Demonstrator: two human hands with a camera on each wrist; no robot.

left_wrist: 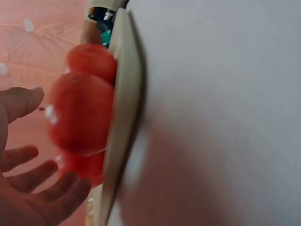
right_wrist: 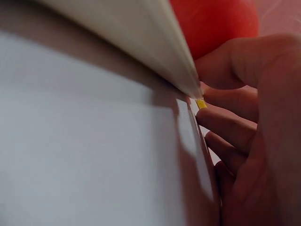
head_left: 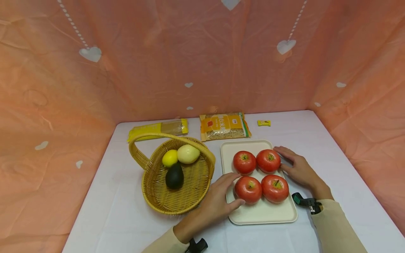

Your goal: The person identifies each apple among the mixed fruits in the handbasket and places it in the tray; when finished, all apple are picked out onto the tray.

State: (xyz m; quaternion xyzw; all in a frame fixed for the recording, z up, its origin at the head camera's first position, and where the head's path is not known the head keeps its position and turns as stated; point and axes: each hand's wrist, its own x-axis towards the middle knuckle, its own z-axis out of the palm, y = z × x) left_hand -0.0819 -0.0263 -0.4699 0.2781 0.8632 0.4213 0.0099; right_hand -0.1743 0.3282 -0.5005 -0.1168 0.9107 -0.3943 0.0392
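Several red apples sit in two rows on a cream tray (head_left: 259, 217). My left hand (head_left: 215, 200) reaches over the tray's left edge with fingers spread about the front left apple (head_left: 248, 190). In the left wrist view, that hand's fingers (left_wrist: 61, 195) are loosely bent beside the apples, with a gap at the thumb. At the tray's right side is my right hand (head_left: 299, 172), fingers extended past the rim near the back right apple (head_left: 268, 161). The right wrist view shows its thumb (right_wrist: 225, 66) right at the tray rim, the other fingers relaxed alongside. Front right lies another apple (head_left: 275, 189).
A wicker basket (head_left: 158, 207) with a tall handle stands left of the tray, holding a lemon (head_left: 170, 158), a pale oval fruit (head_left: 188, 154) and an avocado (head_left: 174, 176). Along the back lie a noodle packet (head_left: 158, 129), an orange food bag (head_left: 224, 126) and a small yellow packet (head_left: 264, 123).
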